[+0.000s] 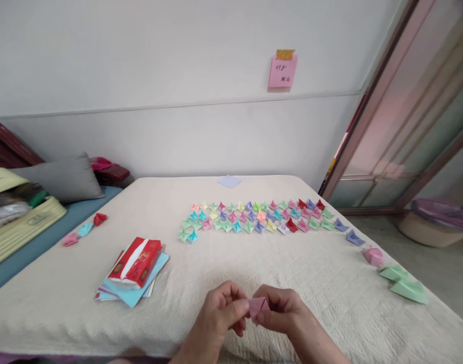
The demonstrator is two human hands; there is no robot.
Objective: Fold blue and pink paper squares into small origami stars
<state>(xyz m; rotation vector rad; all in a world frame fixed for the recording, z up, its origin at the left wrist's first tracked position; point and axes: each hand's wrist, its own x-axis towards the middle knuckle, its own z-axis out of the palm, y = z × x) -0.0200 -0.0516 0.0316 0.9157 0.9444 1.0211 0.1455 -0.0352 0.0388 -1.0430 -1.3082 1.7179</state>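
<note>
Between my two hands is a small piece of folded pink paper (pixel 257 305), held just above the near part of the cloth-covered table (pixel 171 333). My left hand (pixel 224 309) pinches its left side between thumb and fingers. On the other side, my right hand (pixel 280 309) grips the right edge, its thumb lying across the front. Fingers hide part of the paper. Beyond the hands, several small folded paper boats (pixel 248 227) in many colours stand in rows.
A red tissue pack (pixel 136 263) lies on a stack of coloured paper (pixel 131 298) at the left. Larger green folded papers (pixel 409 290) and a pink folded piece (pixel 374 256) line the right edge. A lilac sheet (pixel 229 181) lies by the wall, below a pink note (pixel 282 72).
</note>
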